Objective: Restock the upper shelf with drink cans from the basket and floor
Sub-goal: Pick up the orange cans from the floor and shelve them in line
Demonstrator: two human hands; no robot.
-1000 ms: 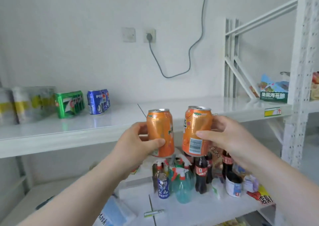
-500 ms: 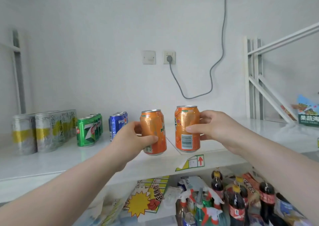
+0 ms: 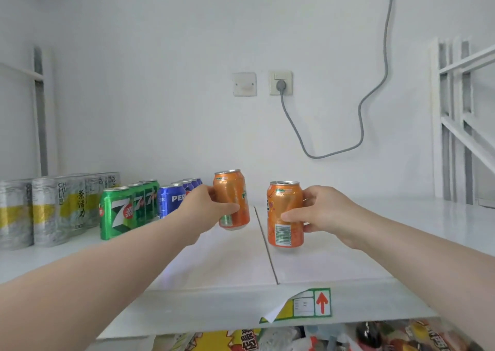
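A blank wall plate [image 3: 244,84] and a wall socket [image 3: 280,83] are mounted side by side on the white wall [image 3: 150,56]. A grey cable [image 3: 361,115] is plugged into the socket, loops down, then climbs out of view. A white metal rack frame [image 3: 460,125] stands at the right.

Two orange cans stood over the white upper shelf [image 3: 334,265]: the left can [image 3: 232,199] tilted, the right can [image 3: 285,214] upright.

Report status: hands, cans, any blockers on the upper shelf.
Left hand grip on one orange can, right hand on the other. Both over upper shelf. Spot beside blue cans free.
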